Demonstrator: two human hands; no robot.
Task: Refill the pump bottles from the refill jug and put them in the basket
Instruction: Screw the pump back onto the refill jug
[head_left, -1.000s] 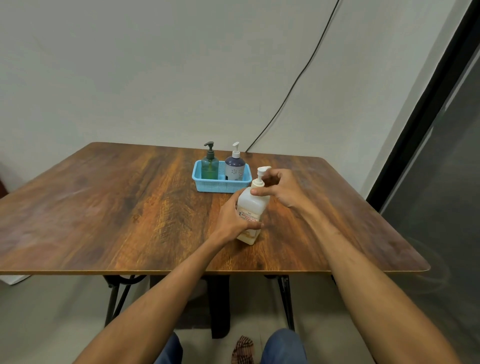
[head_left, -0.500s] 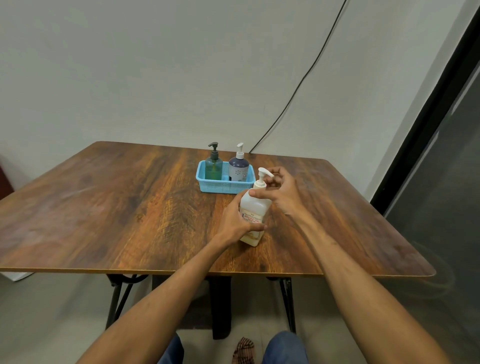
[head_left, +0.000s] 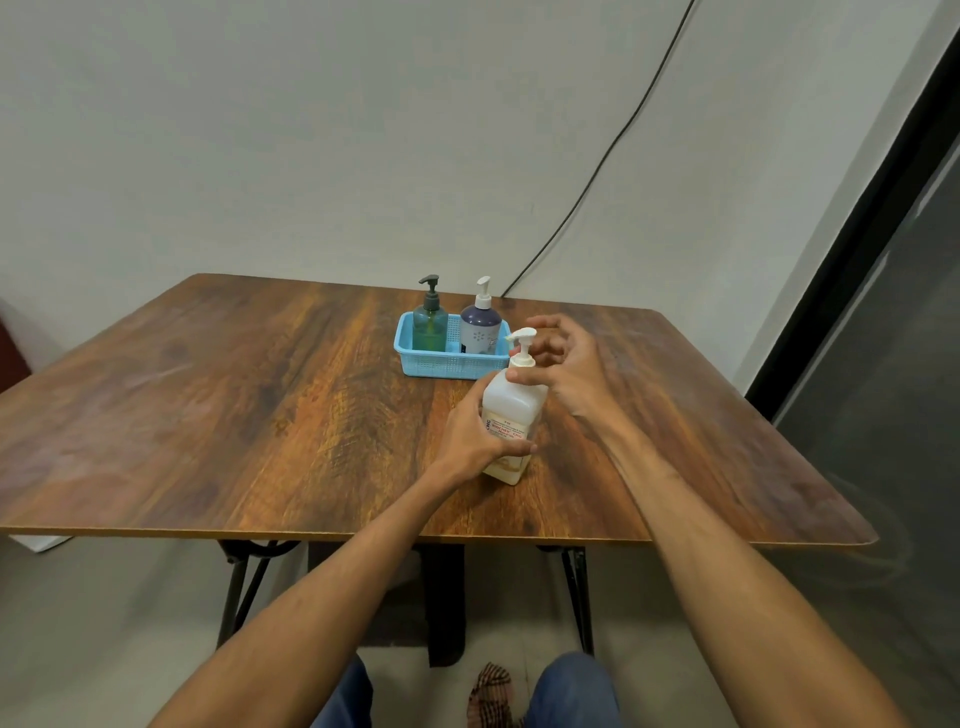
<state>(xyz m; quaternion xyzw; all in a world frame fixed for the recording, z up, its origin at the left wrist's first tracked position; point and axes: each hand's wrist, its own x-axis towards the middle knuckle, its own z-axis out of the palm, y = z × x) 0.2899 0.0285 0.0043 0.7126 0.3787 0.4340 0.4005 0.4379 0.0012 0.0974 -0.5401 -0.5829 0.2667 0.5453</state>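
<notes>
Sky-blue latticed plastic basket (head_left: 447, 364) mid-frame; see-through green pump bottle (head_left: 429, 327), dark pump; purple round bottle (head_left: 480, 325), white pump; milky-white square pump bottle (head_left: 511, 410) shows red lettering; streaky brown wood-grain table (head_left: 260, 405).

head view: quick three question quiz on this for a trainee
1. True or false: the white pump bottle stands inside the blue basket.
2. How many bottles are in the basket?
3. Which hand grips the white pump bottle's body? A: left hand. B: right hand.

Key:
1. False. It stands on the table, in front of the basket.
2. Two: the green bottle and the purple bottle.
3. A. The right hand is up at the pump.
</notes>
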